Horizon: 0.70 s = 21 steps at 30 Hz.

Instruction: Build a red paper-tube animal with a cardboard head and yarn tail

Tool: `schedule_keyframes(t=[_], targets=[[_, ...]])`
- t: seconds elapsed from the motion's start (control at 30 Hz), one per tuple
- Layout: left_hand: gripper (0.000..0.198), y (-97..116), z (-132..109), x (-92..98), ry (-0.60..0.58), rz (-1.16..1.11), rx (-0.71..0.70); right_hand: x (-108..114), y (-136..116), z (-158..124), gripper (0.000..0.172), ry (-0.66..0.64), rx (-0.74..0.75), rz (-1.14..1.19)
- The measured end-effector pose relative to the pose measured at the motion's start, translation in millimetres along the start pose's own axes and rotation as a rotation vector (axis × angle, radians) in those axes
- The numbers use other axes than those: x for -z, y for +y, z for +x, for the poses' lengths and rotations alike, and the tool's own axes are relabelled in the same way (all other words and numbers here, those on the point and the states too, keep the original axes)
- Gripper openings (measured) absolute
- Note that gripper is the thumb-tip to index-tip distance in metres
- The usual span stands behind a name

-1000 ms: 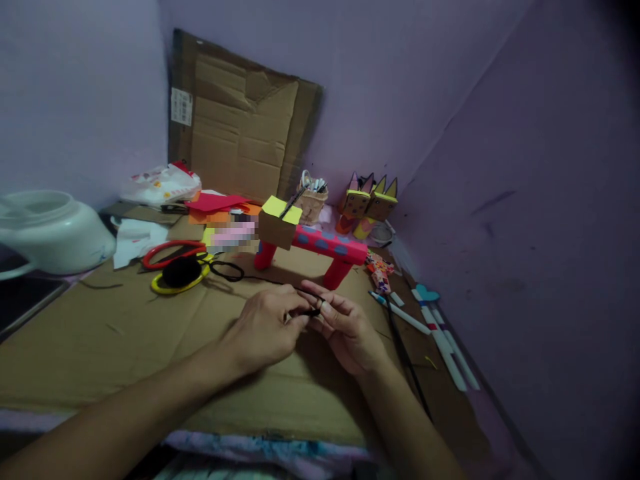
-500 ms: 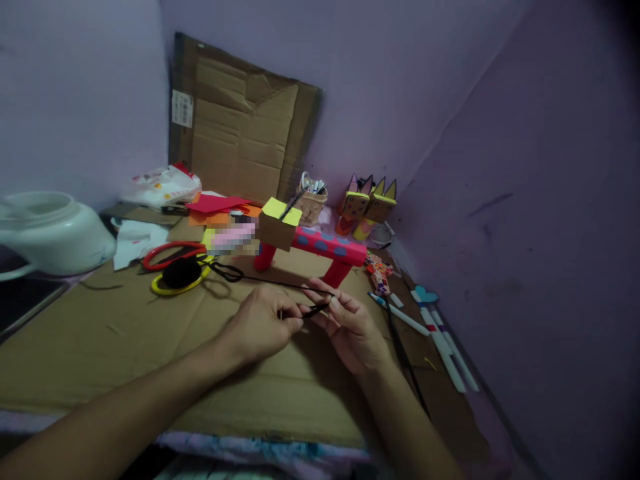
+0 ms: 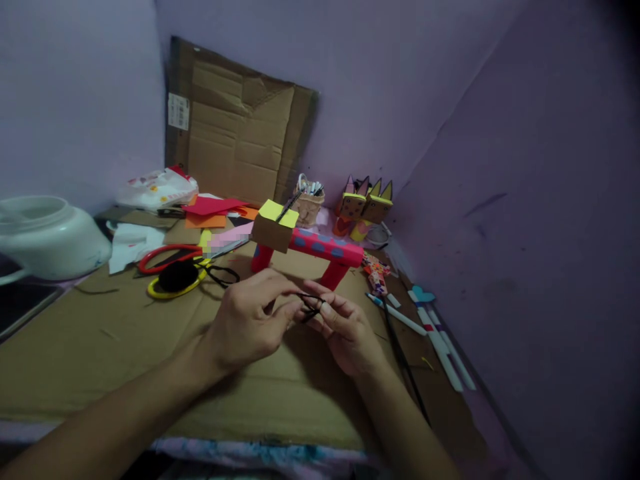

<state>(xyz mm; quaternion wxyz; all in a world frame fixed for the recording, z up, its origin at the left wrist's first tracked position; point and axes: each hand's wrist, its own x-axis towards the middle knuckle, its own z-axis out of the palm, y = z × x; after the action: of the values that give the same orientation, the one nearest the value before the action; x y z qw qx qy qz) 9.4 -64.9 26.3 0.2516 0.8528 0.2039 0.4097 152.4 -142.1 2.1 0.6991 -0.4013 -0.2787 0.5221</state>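
Note:
My left hand [image 3: 250, 321] and my right hand [image 3: 345, 330] meet over the middle of a flat cardboard sheet [image 3: 100, 347]. Both pinch a thin black strand [image 3: 309, 303] looped between their fingertips. The strand runs back left to a black yarn ball [image 3: 177, 275] lying on a yellow ring [image 3: 156, 291]. Just behind my hands stands a red paper animal figure [image 3: 313, 247] with blue spots and a brown box head topped with yellow.
Red-handled scissors [image 3: 163, 257] lie beside the yarn. Coloured paper sheets [image 3: 213, 210], a white bowl [image 3: 47, 237], a small basket [image 3: 306, 203], two paper cat figures [image 3: 365, 207] and markers [image 3: 440, 340] ring the work area. Cardboard [image 3: 235, 133] leans on the wall. A black strip [image 3: 403, 357] lies right.
The strand, held stretched between my hands half a second ago, is now gathered into a small loop. My left hand has lifted and turned over the right fingertips. The view shifted slightly.

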Motion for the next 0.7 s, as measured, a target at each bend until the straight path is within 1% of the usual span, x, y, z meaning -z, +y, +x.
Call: schedule_keyframes(t=[0.03, 0.07, 0.17, 0.27, 0.33, 0.4, 0.47, 0.53, 0.6, 0.7], targets=[[0.017, 0, 0, -0.4, 0.020, -0.016, -0.034, -1, 0, 0, 0.016, -0.003, 0.000, 0.004], [0.020, -1, 0, -1.6, 0.014, -0.032, -0.047, -1, 1, 0, 0.017, -0.005, 0.000, 0.004], [0.022, -5, 0, -6.0, -0.089, -0.100, -0.002, -4, 0, -1, 0.017, -0.010, 0.004, -0.027], [0.023, -5, 2, -4.6, -0.164, -0.192, 0.111, -3, 0, -2, 0.018, -0.019, 0.010, -0.060], [0.029, -4, 5, -0.7, -0.180, -0.259, 0.220, 0, 2, -1, 0.017, -0.022, 0.021, -0.084], [0.035, -3, 8, 2.7, -0.188, -0.285, 0.327, 4, 4, -1, 0.015, -0.022, 0.067, -0.147], [0.032, -3, 9, 3.0, -0.209, -0.254, 0.393, 7, 6, 0, 0.011, -0.025, 0.132, -0.237], [0.020, -5, 9, -0.3, -0.248, -0.226, 0.416, 9, 7, 0, 0.009, -0.033, 0.170, -0.288], [0.016, -8, 7, -6.0, -0.295, -0.243, 0.423, 7, 6, -1, 0.009, -0.031, 0.163, -0.266], [0.018, -14, 2, -14.8, -0.336, -0.243, 0.428, 2, 2, -2, 0.012, -0.010, 0.116, -0.164]])
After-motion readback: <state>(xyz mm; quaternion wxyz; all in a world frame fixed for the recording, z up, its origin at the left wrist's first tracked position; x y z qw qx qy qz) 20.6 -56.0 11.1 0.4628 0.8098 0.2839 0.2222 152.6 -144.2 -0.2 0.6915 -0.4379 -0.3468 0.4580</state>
